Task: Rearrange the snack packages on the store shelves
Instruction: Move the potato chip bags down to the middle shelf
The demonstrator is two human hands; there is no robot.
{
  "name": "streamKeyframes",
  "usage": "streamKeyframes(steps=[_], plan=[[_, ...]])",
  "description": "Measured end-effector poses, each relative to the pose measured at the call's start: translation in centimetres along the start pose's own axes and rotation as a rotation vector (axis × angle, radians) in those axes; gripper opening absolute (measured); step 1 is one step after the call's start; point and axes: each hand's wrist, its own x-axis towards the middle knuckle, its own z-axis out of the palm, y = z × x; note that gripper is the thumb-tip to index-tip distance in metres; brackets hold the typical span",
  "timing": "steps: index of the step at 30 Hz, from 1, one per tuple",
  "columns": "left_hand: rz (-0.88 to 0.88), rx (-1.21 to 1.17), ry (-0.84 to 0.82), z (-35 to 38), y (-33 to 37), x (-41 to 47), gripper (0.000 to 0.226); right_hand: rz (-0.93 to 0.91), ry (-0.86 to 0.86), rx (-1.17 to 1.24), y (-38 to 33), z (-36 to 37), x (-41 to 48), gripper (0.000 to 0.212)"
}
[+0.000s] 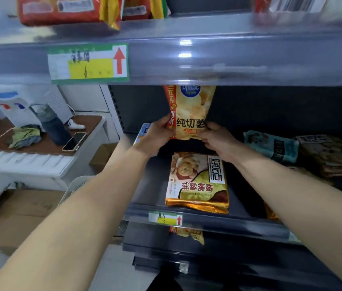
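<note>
Gripping the upright chip bag (190,114) low down, left hand (157,137) and right hand (218,141).

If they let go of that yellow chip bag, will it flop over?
Probably, yes. The yellow chip bag looks puffy and thin, and the left hand and right hand grip its bottom edge, holding it upright. It is likely light for its size. Its glossy film may be slippery.

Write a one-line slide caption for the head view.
Left hand and right hand hold a yellow chip bag upright over the dark shelf, behind a cookie pack lying flat.
</note>
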Motion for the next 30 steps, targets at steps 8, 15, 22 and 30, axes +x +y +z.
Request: streamKeyframes(steps=[8, 15, 22, 30], plan=[[-0.061, 0.059, -0.040, -2.3, -3.2, 4.6, 0.066, 0.140, -0.007, -0.089, 1.8, 3.3, 3.2, 0.032], [-0.047, 0.083, -0.122, -1.7, -2.9, 5.3, 0.048, 0.103, 0.219, -0.169, 1.8, 3.3, 4.2, 0.033], [-0.184, 0.252, -0.142, -2.5, -4.1, 5.3, 0.040, 0.152, 0.079, -0.385, 1.8, 3.9, 3.8, 0.026], [-0.186, 0.299, -0.030, -3.7, -5.6, 6.5, 0.035, 0.094, -0.018, -0.438, 1.4, 5.0, 3.8, 0.030]])
